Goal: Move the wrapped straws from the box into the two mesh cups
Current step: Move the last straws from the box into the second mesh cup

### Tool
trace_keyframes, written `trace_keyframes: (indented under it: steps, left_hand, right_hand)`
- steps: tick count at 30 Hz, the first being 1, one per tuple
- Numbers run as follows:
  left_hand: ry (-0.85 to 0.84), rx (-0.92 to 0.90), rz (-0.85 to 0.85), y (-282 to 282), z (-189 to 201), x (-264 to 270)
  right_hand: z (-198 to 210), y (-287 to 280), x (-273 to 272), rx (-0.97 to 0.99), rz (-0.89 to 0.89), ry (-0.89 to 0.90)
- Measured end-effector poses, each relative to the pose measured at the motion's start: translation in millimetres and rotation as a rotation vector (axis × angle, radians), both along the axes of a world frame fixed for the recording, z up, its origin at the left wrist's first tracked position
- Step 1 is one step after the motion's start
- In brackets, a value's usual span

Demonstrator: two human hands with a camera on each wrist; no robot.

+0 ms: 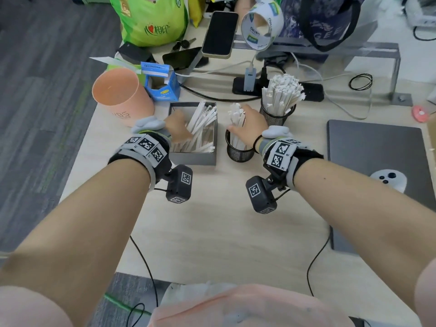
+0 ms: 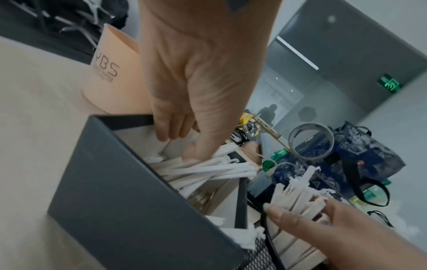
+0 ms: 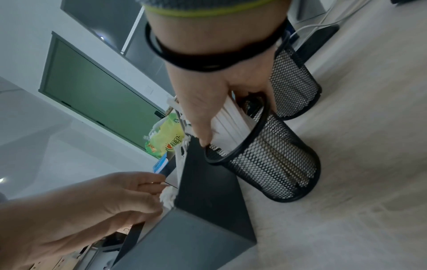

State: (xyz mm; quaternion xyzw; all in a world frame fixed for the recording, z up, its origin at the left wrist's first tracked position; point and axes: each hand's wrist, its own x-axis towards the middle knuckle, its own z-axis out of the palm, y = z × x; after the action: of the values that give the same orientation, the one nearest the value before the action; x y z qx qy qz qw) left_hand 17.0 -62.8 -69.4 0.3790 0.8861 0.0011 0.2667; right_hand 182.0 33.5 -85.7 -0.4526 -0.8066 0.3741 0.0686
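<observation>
A: Grey card, that box [image 1: 192, 159]: it is sitting at the middle of the desk [image 1: 224, 232], and your left hand [image 1: 177, 128] is reaching down inside it. Your fingers are curling round a few of the wrapped straws [image 1: 200, 128] lying slanted there.

B: And your right hand [image 1: 247, 128]?

A: It is closing round a bundle [image 1: 236, 116] of straws that is standing in the near cup [image 1: 238, 152], just right of the box. Your thumb is lying along the bundle on the left, your other fingers are wrapping the right side.

B: Where is the other cup?

A: The far cup [image 1: 276, 118] is standing just beyond your right hand, packed with upright straws fanning out at the top.

B: What else is lying round you?

A: A peach tub [image 1: 120, 97] is standing far left of the box, a blue carton [image 1: 162, 83] beyond it, a laptop [image 1: 377, 161] is lying at the right edge, and phones [image 1: 220, 34] and cables are crowding the far side.
</observation>
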Motion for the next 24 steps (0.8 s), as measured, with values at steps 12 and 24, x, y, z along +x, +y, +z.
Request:
trace_keyframes:
  steps: [12,24]
  left_hand:
    - [-0.099,-0.015,0.09,23.0,-35.8,11.2]
    - [-0.299,0.267,-0.006,18.5,-8.4,-2.2]
  right_hand:
    - [-7.3,13.0,10.5,0.033,-0.024,0.025]
    - [-5.1,16.9,11.6,0.021,0.051,-0.021]
